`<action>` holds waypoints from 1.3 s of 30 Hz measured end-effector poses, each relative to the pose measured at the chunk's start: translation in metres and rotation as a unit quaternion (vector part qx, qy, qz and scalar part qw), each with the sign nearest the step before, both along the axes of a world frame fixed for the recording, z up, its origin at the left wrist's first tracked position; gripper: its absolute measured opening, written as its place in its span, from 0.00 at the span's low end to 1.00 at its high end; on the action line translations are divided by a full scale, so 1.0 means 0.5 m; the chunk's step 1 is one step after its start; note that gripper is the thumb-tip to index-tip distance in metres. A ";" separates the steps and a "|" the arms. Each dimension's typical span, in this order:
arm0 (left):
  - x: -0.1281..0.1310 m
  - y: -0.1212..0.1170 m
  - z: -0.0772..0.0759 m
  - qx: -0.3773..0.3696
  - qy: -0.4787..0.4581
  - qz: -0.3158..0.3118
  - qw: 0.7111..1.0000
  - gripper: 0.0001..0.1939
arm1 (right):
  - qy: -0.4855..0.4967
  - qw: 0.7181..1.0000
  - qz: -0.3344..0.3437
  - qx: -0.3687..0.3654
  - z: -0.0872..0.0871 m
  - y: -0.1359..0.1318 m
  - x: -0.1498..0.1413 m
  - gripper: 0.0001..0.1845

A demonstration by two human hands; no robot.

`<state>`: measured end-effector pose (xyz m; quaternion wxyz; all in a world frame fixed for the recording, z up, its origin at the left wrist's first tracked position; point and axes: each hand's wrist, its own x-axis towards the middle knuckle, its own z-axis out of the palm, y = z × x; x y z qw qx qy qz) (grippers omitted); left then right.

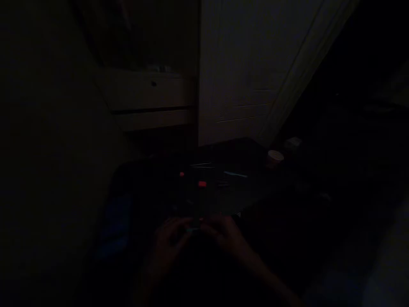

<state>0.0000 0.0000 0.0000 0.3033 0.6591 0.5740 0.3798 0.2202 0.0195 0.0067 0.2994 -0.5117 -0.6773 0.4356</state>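
The room is very dark, and fine detail is lost. Low in the middle, my left hand (171, 234) has its thumb and fingers closed in a pinch at a small teal piece (192, 230). From the right, my right hand (223, 230) meets it, its fingers curled together at the piece's right end. A small red bit (201, 219) shows between the two hands; which hand touches it I cannot tell. Beyond them on the dark table (252, 189) lie a red block (202, 184) and a smaller red piece (182, 174).
Farther back on the table are two thin light sticks (202, 166), a pale blue knife-like tool (235, 174) and dark slender items (223, 184). A cup (275, 157) stands at the right. A bluish flat thing (115, 226) is at left. Drawers (134, 91) and a pale door (239, 64) rise behind.
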 end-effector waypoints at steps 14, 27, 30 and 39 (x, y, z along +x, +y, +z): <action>0.000 -0.004 0.012 0.016 -0.008 -0.027 0.999 0.11 | -0.086 0.996 0.001 0.001 0.014 0.008 -0.002 0.07; -0.010 0.001 -0.004 0.003 -0.023 -0.014 1.000 0.06 | 0.002 1.000 -0.008 0.027 0.015 0.002 0.005 0.09; -0.011 0.000 -0.005 0.001 -0.023 -0.017 1.000 0.07 | 0.022 0.999 -0.005 0.025 0.014 0.001 0.008 0.09; -0.016 0.004 -0.004 0.002 -0.005 -0.015 1.000 0.07 | 0.012 1.000 0.000 0.022 0.003 0.000 -0.001 0.07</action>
